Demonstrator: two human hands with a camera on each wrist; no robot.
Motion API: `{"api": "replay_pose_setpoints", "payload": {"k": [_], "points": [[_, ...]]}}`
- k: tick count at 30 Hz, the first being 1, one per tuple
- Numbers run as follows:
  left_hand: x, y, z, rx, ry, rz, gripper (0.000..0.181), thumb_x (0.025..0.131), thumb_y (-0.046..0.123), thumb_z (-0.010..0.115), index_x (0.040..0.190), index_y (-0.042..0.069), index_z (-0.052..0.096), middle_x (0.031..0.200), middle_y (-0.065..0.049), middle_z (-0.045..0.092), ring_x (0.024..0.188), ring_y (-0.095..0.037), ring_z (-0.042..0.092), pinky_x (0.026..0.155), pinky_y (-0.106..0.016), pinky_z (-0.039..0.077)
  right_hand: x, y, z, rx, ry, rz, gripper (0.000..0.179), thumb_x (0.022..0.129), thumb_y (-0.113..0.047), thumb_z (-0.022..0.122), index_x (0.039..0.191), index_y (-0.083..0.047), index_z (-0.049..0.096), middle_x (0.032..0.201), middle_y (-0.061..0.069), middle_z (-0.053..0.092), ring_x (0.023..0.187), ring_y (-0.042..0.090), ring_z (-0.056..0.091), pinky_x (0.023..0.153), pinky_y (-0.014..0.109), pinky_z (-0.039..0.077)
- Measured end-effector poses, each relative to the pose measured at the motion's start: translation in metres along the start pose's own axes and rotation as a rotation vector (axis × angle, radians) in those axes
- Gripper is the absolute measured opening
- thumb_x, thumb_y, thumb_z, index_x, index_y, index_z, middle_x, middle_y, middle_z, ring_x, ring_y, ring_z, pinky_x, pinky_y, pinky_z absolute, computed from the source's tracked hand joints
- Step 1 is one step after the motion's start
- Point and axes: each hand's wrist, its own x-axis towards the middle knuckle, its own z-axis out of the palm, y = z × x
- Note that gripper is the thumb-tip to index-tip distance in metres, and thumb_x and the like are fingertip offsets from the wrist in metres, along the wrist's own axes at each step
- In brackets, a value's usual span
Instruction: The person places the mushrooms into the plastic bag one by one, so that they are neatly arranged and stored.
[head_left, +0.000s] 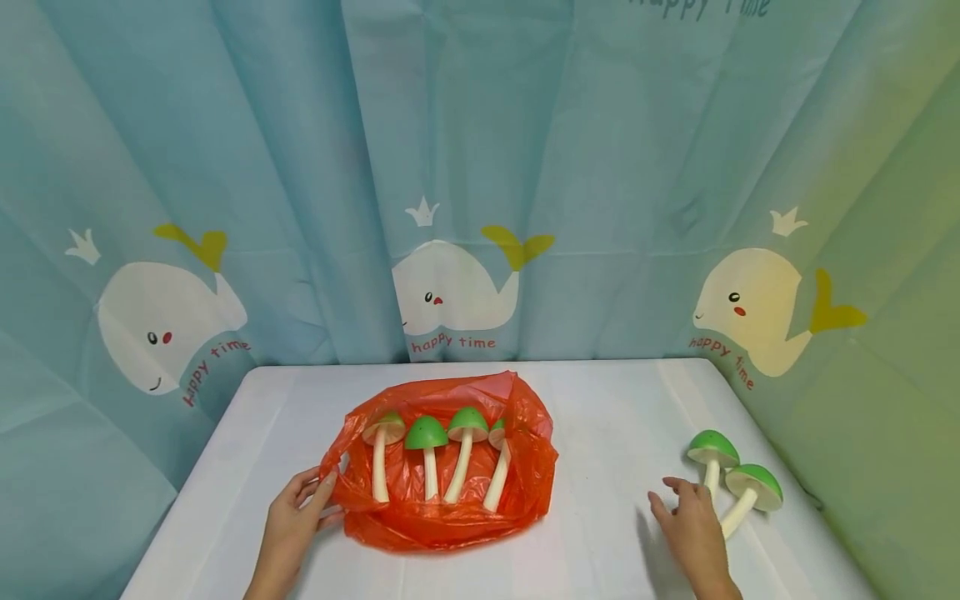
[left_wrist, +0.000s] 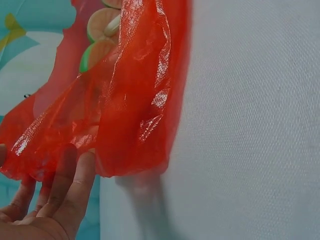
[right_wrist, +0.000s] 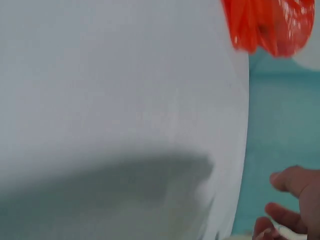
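Note:
A red plastic bag point(head_left: 442, 537) lies on the table with its mouth spread wide. Several toy mushrooms with green caps and pale stems, one of them a mushroom point(head_left: 426, 433) near the middle, lie side by side inside it. My left hand point(head_left: 294, 518) pinches the bag's left edge between thumb and fingers; in the left wrist view, the red film point(left_wrist: 132, 100) hangs over the fingertips. At the right, my right hand point(head_left: 694, 529) is held above the table with nothing in its fingers, beside two more mushrooms, a farther one point(head_left: 712, 450) and a nearer one point(head_left: 753, 486). It partly covers their stems.
The white table point(head_left: 607, 467) has its far edge against a blue-green curtain point(head_left: 600, 208) printed with whales. The curtain also hangs along both sides. A shadow point(right_wrist: 150, 180) falls on the tabletop beneath the right hand.

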Motion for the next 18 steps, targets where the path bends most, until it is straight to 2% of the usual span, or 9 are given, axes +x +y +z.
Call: {"api": "replay_pose_setpoints", "payload": {"k": [3,7,10,15,18], "points": [[0.0,0.0,0.0,0.0,0.004,-0.002,0.095,0.067,0.073,0.065,0.133,0.007,0.043,0.124,-0.02,0.051,0.085,-0.023,0.066,0.068,-0.033,0.057,0.001,0.015,-0.009,-0.037,0.012,0.087,0.033,0.079,-0.012,0.071,0.1,0.009,0.057,0.094,0.03,0.046,0.075,0.04,0.053,0.055,0.05,0.047],[-0.002,0.001,0.0,-0.001,0.01,-0.001,0.093,0.068,0.072,0.065,0.132,0.008,0.044,0.123,-0.019,0.052,0.085,-0.024,0.066,0.068,-0.033,0.057,0.008,0.034,-0.023,-0.073,-0.112,0.182,0.038,0.084,-0.019,0.066,0.1,0.012,0.05,0.094,0.036,0.039,0.074,0.046,0.05,0.055,0.054,0.045],[-0.002,0.001,0.0,-0.004,0.006,-0.004,0.089,0.071,0.069,0.065,0.132,0.007,0.044,0.123,-0.02,0.052,0.085,-0.024,0.066,0.068,-0.034,0.057,0.01,0.044,-0.03,-0.087,-0.167,0.229,0.038,0.084,-0.02,0.065,0.1,0.011,0.051,0.091,0.034,0.042,0.074,0.043,0.05,0.054,0.05,0.045],[-0.003,0.001,-0.001,-0.004,-0.001,-0.001,0.091,0.069,0.072,0.064,0.132,0.008,0.045,0.123,-0.02,0.052,0.086,-0.025,0.066,0.068,-0.034,0.057,0.005,0.055,-0.033,-0.054,-0.114,0.254,0.029,0.081,-0.012,0.063,0.096,0.011,0.056,0.084,0.025,0.049,0.08,0.041,0.051,0.056,0.048,0.043],[-0.004,0.001,-0.001,-0.002,0.002,0.008,0.099,0.064,0.077,0.063,0.132,0.008,0.044,0.122,-0.02,0.052,0.086,-0.024,0.066,0.068,-0.034,0.057,0.001,0.061,-0.034,-0.025,-0.081,0.27,0.029,0.08,-0.011,0.062,0.095,0.013,0.055,0.084,0.029,0.049,0.084,0.047,0.048,0.059,0.051,0.042]]}}
